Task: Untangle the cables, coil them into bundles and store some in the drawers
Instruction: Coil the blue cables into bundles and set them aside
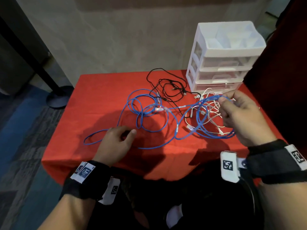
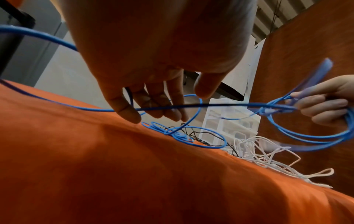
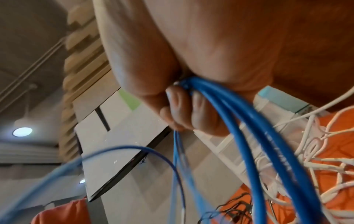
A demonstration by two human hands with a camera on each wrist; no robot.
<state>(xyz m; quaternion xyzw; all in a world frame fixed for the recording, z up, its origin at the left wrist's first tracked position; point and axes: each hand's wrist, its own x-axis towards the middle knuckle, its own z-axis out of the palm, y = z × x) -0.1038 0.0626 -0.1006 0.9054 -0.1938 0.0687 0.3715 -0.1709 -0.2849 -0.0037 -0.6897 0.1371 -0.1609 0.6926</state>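
A table draped in red cloth (image 1: 103,90) spreads beneath both hands of a seated person, with a white plastic three-drawer organiser (image 1: 222,57) standing just beyond the right hand (image 1: 240,113). From the head camera, a long blue network cable (image 1: 146,113) sprawls in loose loops between the hands, and several of its turns are gathered in a coil hanging from the right hand; the right wrist view confirms what the head view only suggests, showing the fingertips (image 3: 178,106) curled tight round a bunch of blue strands (image 3: 239,121). The left hand (image 1: 116,143) hovers low over the cloth with fingers loosely bent; only the left wrist view shows a taut run of the blue cable (image 2: 220,105) crossing its fingers (image 2: 126,109), though whether they pinch it cannot be told. A tangle of thin white cables (image 1: 211,110) lies under and just left of the right hand, seen lying on the cloth in the left wrist view (image 2: 268,156). A thin black cable (image 1: 167,87) loops beyond the blue one, to the left of the organiser, well ahead of the left hand.
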